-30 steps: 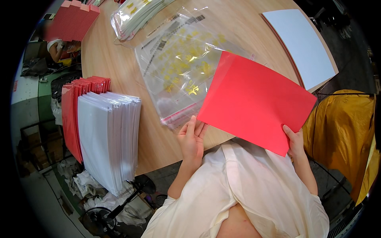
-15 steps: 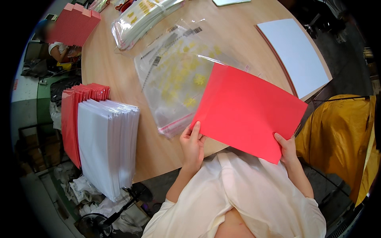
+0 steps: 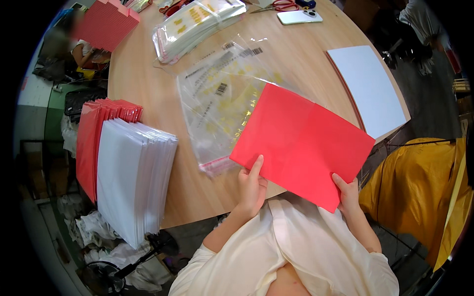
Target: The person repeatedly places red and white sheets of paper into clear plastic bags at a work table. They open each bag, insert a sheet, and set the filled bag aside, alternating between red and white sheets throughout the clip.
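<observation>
A large red paper sheet (image 3: 308,140) is tilted between my hands over the table's near edge. My left hand (image 3: 253,189) pinches its lower left edge, thumb on top and fingers beneath. At the lower right corner my right hand (image 3: 346,193) grips it the same way. Beyond the sheet's left side lie clear plastic bags (image 3: 207,113), overlapping and printed with yellow shapes and barcodes; the sheet covers part of them. Some gold marks show along the sheet's left edge; I cannot tell what bears them.
Left stands a stack of white sheets in clear sleeves (image 3: 121,177), beside red packets (image 3: 89,148). A bundle of bags (image 3: 197,24), a phone (image 3: 299,18) and red-handled scissors (image 3: 284,5) lie at the back. White-topped sheets (image 3: 373,89) lie right. Another person (image 3: 81,52) sits far left.
The view has shifted, showing more of the table's far side. My left thumb has slid inward along the red sheet's lower edge, and gold marks now show beside its left edge.
</observation>
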A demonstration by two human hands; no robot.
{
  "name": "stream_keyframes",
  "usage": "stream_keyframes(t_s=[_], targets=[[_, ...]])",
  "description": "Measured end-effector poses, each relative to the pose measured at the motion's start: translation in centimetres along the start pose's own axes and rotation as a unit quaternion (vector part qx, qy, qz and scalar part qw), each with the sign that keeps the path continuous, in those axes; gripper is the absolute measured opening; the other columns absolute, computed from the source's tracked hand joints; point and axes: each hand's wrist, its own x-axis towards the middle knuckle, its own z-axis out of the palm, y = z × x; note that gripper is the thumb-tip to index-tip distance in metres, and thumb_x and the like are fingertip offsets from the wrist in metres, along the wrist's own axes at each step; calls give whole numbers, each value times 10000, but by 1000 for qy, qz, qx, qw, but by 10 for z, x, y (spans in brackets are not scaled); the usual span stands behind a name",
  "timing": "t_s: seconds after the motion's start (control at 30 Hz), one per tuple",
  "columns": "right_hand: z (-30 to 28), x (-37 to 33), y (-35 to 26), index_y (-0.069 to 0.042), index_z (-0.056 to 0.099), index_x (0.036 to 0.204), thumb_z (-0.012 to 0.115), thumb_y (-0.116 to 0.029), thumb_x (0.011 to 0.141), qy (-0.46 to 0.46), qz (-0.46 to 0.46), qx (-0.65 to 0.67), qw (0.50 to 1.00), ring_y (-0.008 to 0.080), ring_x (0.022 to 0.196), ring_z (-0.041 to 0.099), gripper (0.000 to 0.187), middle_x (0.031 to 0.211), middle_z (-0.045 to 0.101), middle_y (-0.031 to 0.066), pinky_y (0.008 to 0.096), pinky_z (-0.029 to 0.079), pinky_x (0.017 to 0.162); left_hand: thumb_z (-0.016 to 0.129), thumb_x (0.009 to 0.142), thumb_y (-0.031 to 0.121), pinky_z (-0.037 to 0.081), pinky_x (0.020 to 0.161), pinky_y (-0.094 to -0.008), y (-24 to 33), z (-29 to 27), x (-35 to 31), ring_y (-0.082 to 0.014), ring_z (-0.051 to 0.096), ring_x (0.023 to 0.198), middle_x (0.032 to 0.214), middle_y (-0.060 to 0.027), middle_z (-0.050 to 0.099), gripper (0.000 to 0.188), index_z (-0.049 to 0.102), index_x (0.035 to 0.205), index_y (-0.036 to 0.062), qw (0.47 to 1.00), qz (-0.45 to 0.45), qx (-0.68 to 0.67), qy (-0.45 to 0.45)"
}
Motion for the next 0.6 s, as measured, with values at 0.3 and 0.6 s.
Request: stream_keyframes(t_s=[0.3, 0.6], targets=[[33, 9, 9, 31, 534, 1189, 600, -39, 913, -10, -87, -25, 996, 161, 888, 647, 292, 1043, 656, 109, 284, 527, 783, 617, 925, 110, 555, 833, -339, -23, 21, -14, -196, 643, 1014, 1159, -109, 627, 286, 557, 1165, -34, 994, -93, 26, -42], [43, 2, -26, -20, 445, 1259, 549, -84, 947, -110, 83, -72, 988, 148, 518, 612, 335, 855, 662, 97, 217, 440, 420, 615, 910, 88, 537, 857, -359, -10, -5, 16, -211, 624, 1032, 1164, -138, 609, 314, 527, 1179, -46, 993, -95, 35, -55]])
